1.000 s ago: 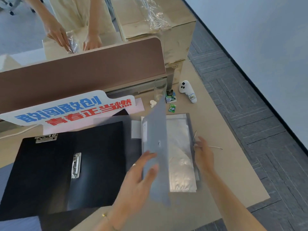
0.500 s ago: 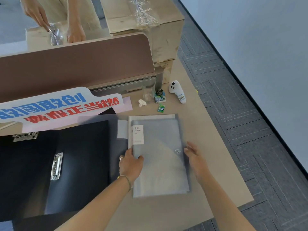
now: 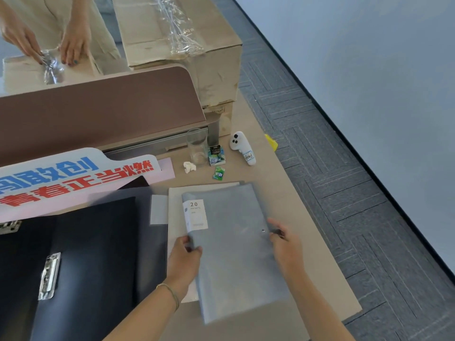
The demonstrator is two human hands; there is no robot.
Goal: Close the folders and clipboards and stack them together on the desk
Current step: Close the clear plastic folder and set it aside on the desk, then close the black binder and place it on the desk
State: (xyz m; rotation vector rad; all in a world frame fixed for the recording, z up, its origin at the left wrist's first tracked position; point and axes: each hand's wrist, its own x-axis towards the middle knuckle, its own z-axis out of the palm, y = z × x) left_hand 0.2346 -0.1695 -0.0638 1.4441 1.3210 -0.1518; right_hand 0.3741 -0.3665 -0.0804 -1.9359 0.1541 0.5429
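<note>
A closed grey pocket folder [image 3: 234, 252] with a white "20 pockets" label lies tilted on the desk [image 3: 317, 247], raised a little over a pale sheet [image 3: 176, 212]. My left hand [image 3: 183, 259] grips its left spine edge. My right hand [image 3: 285, 244] pinches its right edge by the snap button. To the left a black clipboard folder [image 3: 86, 262] lies open, with one metal clip [image 3: 49, 275] at its middle and another [image 3: 8, 226] at its top left. A dark grey folder [image 3: 147, 242] lies partly under them.
A white sign with blue and red characters [image 3: 73, 178] overlaps the black folder's top. A glass [image 3: 197, 146], small packets [image 3: 216, 156], a white controller [image 3: 242, 147] and crumpled paper [image 3: 189, 166] sit behind. A brown divider [image 3: 98, 107] and cardboard boxes [image 3: 184, 45] stand beyond; another person's hands [image 3: 71, 45] work there.
The grey folder's cover swung down shut over the clear pockets. Both hands then took its side edges, and it has shifted right and tilted off the pale sheet.
</note>
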